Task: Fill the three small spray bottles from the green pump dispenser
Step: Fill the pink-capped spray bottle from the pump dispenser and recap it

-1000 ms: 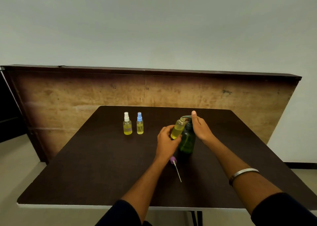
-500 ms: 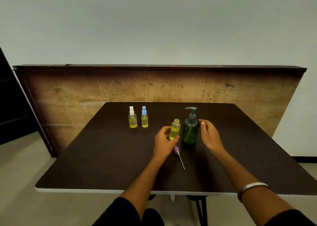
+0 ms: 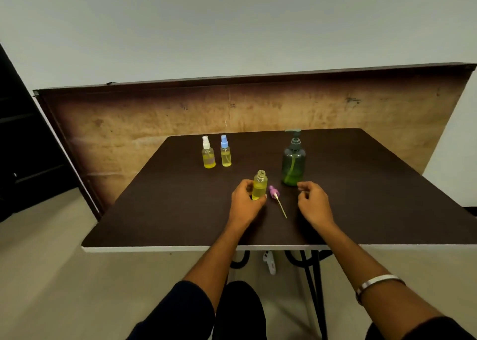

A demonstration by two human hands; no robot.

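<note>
While the left hand (image 3: 245, 204) gripped the uncapped spray bottle (image 3: 259, 185), upright on the table (image 3: 154, 210) toward its near edge, the right hand (image 3: 313, 203) hovered alongside, fingers loosely curled and holding nothing. Between them lay the purple spray cap (image 3: 274, 191), its tube pointing to the near edge. Just behind stood the green pump dispenser (image 3: 293, 159); two capped bottles (image 3: 216, 152) stood close together near the far edge. Behind the table leaned a worn wooden board (image 3: 154, 117) against a pale wall.
</note>
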